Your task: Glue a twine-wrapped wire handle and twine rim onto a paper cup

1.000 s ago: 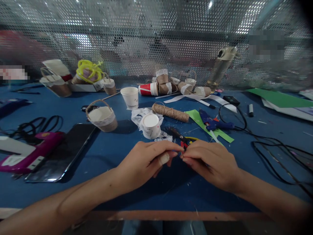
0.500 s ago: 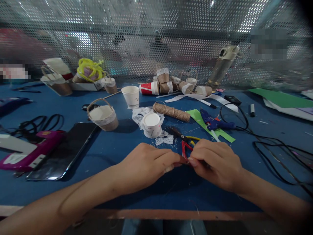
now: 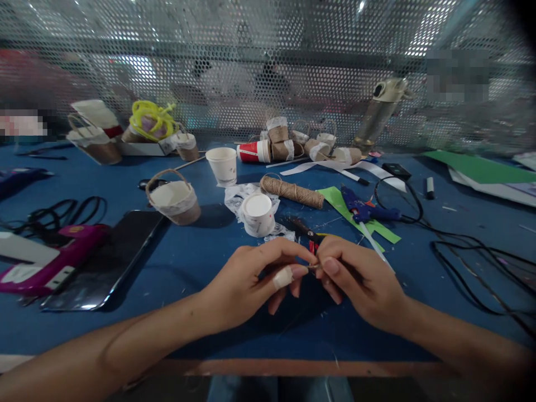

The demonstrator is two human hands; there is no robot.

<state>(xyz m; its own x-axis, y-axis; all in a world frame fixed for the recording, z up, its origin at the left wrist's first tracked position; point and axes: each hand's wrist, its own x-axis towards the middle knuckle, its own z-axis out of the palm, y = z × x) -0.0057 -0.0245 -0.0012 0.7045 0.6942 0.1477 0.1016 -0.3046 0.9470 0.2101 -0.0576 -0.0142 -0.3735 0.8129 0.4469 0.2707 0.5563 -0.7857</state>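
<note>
My left hand (image 3: 251, 279) and my right hand (image 3: 355, 276) meet just above the blue table (image 3: 188, 262), fingertips pinched together on a small thin piece, perhaps twine, too small to name. A bandage wraps one left finger. Right behind the fingers lie red-handled pliers (image 3: 307, 233). Farther back stand an upside-down white paper cup (image 3: 257, 214) on lace scraps and a spool of jute twine (image 3: 293, 191).
A blue glue gun (image 3: 364, 212) lies on a green paper strip at right, its black cord looping away. A twine-wrapped cup basket (image 3: 173, 196), a phone (image 3: 109, 257) and a magenta tool (image 3: 54, 262) sit left. More wrapped cups line the perforated metal screen.
Both hands stayed pinched together; they dipped toward the table, then lifted slightly, and the left fingers turned so the bandaged finger shows again.
</note>
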